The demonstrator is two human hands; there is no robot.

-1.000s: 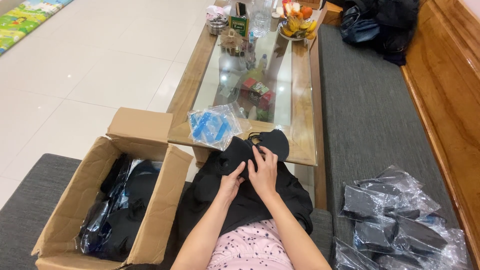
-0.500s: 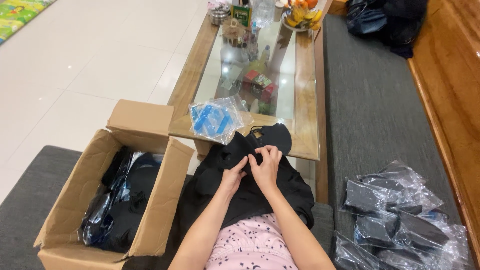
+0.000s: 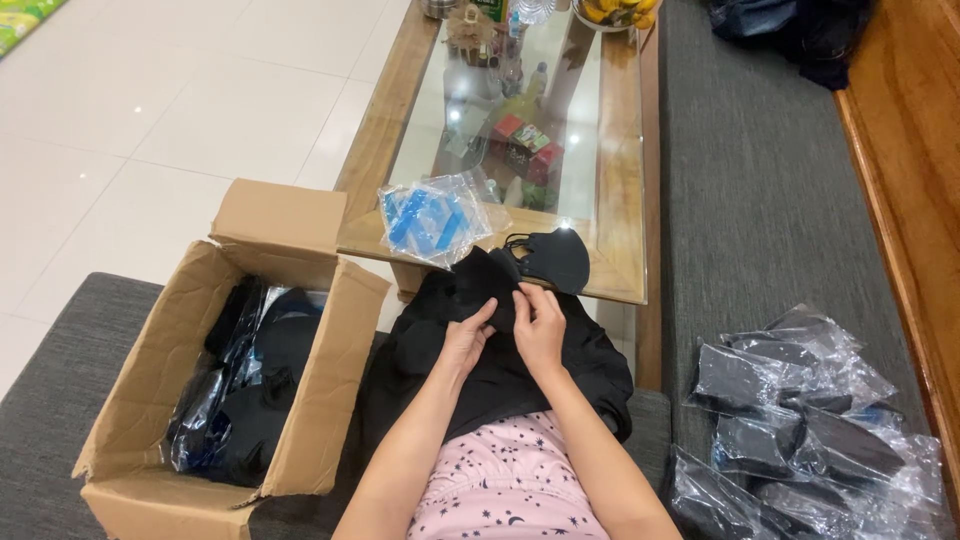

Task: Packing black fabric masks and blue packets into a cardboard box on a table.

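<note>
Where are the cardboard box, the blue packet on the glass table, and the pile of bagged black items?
cardboard box [image 3: 330,400], head view, on its right wall.
blue packet [image 3: 432,217], head view, on its middle.
pile of bagged black items [image 3: 790,420], head view, on a bag near the pile's centre.

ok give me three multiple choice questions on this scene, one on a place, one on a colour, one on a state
1. Where does the cardboard box stand?
A. to the person's left
B. on the glass table
C. to the person's right

2. What colour is the cloth piece that both hands pinch?
A. white
B. black
C. red

3. How are the box's flaps?
A. taped shut
B. open
C. folded inward

Answers:
1 A, it sits left of the lap, beside the left hand.
2 B, the fabric at the right hand is black.
3 B, the flaps stand outward and packed dark goods show inside.
</note>
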